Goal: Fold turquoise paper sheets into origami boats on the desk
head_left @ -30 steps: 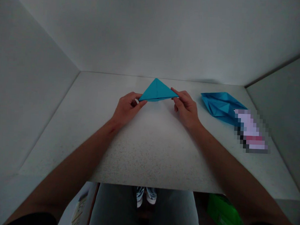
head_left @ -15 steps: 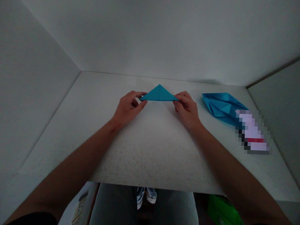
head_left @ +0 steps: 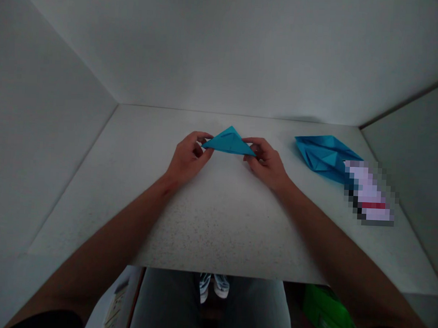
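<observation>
A blue sheet of paper folded into a triangle (head_left: 228, 141) is held over the white table, its peak pointing away from me. My left hand (head_left: 191, 155) pinches its left corner between thumb and fingers. On the other side, my right hand (head_left: 267, 161) grips the right part, with fingers behind the sloping edge and thumb at the lower edge; the right corner pokes out past the thumb. The near edge bows slightly, and a crease shows on the face.
To the right lies a larger creased blue folded paper (head_left: 326, 156), partly covered by a pixelated light object (head_left: 370, 192). White walls border the table (head_left: 216, 226) at the back and both sides. Below its front edge are my legs, shoes (head_left: 213, 287) and a green item (head_left: 330, 311).
My right hand has shifted slightly left and re-gripped further in along the edge. The triangle has tilted, its near edge lower and bowed, now showing more of its face.
</observation>
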A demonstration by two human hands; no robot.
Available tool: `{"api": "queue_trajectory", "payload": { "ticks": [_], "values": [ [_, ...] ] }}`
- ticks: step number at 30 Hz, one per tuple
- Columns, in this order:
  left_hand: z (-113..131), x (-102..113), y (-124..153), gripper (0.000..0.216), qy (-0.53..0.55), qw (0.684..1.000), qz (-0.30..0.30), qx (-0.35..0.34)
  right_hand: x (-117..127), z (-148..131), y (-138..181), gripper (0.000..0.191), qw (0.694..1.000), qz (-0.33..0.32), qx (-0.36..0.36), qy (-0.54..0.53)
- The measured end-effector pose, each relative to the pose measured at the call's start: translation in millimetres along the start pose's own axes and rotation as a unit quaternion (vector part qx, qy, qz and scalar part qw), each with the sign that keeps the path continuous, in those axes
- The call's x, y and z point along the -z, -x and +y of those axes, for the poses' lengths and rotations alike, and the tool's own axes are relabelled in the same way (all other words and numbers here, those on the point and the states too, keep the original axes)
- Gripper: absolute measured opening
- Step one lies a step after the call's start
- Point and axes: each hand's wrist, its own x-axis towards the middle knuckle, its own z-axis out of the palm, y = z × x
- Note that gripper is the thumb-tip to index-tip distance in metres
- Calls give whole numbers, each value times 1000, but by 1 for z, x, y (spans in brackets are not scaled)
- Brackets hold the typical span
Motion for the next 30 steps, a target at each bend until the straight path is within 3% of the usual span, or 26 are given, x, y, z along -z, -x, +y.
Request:
{"api": "queue_trajectory", "payload": {
  "ticks": [8,15,21,26,30],
  "values": [
    [1,-6,3,46,-44,996,-32,-74,-1,-6,4,68,994,-85,34,53],
    [3,-9,5,47,-74,993,-52,-79,-4,-4,5,79,997,-69,18,29],
    [2,-8,4,45,-78,991,-51,-91,-2,1,5,78,995,-73,15,64],
    [-5,-10,6,54,-39,993,-62,-90,-2,2,4,76,993,-75,45,75],
    [-8,-13,9,65,-32,994,-67,-83,-3,2,4,87,993,-93,46,50]
  ]
}}
